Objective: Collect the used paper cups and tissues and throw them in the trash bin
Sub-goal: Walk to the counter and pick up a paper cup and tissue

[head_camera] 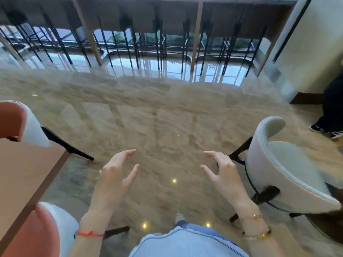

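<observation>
Hands, left (117, 173) and right (222, 173), hung released and empty; I saw no cups or tissues, presumably light, crushable, best pinched gently.

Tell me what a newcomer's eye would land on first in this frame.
Two empty hands, left hand and right hand, held out open over the glossy floor at bottom centre. A white chair stands at right, pink chairs beside a table at left. No cups, tissues or bin show.
</observation>
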Demonstrator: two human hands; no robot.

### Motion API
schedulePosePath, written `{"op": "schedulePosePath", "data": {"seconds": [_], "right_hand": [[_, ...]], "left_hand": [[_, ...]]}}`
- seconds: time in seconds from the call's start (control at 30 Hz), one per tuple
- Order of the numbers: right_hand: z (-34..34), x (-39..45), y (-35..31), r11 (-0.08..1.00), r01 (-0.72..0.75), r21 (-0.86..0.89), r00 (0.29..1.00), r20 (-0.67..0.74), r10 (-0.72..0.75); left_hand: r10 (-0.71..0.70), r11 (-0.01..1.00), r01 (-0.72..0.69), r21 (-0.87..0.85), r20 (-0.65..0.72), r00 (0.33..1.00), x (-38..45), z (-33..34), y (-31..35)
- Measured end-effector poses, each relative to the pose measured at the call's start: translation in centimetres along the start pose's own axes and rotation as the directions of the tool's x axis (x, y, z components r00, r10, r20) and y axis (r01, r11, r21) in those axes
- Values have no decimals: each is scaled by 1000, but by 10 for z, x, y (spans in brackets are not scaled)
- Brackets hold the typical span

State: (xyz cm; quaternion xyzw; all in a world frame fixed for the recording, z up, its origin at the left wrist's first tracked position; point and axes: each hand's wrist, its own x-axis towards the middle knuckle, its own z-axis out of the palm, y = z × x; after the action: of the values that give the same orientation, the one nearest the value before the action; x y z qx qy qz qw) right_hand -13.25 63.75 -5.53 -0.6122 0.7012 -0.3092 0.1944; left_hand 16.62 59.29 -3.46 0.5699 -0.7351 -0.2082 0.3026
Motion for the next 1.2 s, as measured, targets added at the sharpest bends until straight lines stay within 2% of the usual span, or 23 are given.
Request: {"op": "schedulePosePath", "data": {"seconds": [0.2,0.43,0.77,1.07,1.2], "right_hand": [[8,159,4,996,89,29,993,80,-91],[63,323,13,990,129,60,978,157,-137],[112,591,-20,989,134,63,985,101,-140],[152,787,-23,994,62,94,994,79,-69],[179,891,-14,994,69,81,994,79,-75]], "left_hand": [[-84,996,85,-1,-87,993,120,16,-17],[-179,984,180,-8,-129,975,260,37,-74],[-126,990,133,39,-145,981,533,27,-137],[-123,989,126,72,-47,991,740,35,-196],[-123,990,126,70,-44,991,840,52,-226]]}}
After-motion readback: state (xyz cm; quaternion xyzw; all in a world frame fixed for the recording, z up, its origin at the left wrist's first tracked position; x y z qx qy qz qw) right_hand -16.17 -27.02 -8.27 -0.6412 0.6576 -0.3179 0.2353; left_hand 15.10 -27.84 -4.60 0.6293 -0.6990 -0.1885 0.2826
